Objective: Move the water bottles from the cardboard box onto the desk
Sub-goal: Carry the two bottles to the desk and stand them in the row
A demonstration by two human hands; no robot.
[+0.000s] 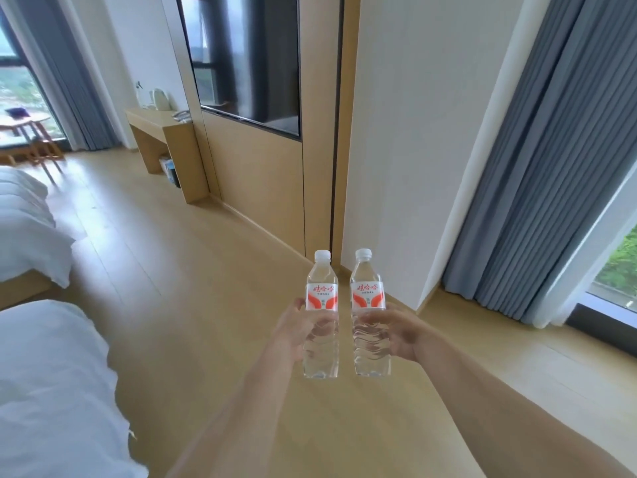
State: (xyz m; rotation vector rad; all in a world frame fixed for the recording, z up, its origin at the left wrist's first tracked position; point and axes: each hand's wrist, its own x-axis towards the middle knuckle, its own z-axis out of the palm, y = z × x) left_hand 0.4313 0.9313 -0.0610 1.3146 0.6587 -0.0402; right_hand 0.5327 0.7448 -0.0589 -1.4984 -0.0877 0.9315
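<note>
I see a bright, daylit room; light comes in from the window [20, 94] far left and the glazing [620, 270] at the right edge. Both blow out a bit, greenery outside looks washed. TV screen [244, 56] carries strong reflections of the window. Floor [193, 270] has a soft sheen near the bed [31, 222], shadows weak and diffuse. Heavy wide-angle bend: walls and curtain [537, 160] lean outward. Overall soft, slight motion blur, worst on the far desk [155, 125]. Bottle labels [321, 296] are fairly sharp.
</note>
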